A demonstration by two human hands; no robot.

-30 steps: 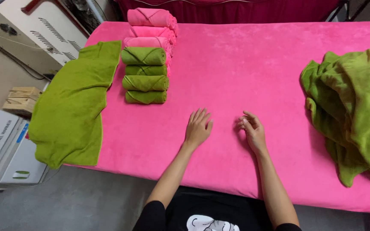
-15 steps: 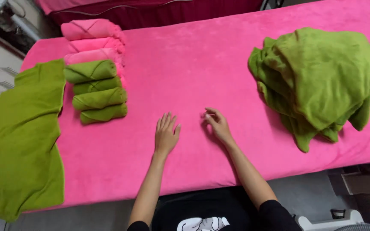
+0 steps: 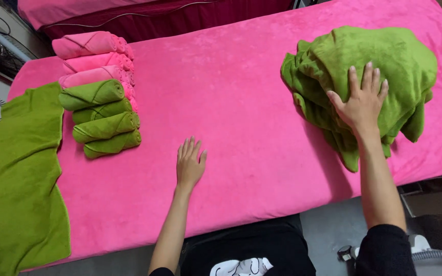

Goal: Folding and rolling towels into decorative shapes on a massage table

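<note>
Right hand (image 3: pixel 362 102) moved off the pink plush counter (image 3: pixel 241 92) onto the heap of loose green towels (image 3: pixel 369 66) at the counter's right end: fingers spread, palm flat on the crumpled fleece, heap sagging toward the near edge. Left hand (image 3: pixel 190 164) stayed flat on the counter, fingers open, holding nothing, wide bare stretch between it and the heap. Far left: tight row of rolled towels, pink (image 3: pixel 90 59) behind green (image 3: pixel 103 120), beside a flat green towel (image 3: pixel 16 174) draped over the left edge.
</note>
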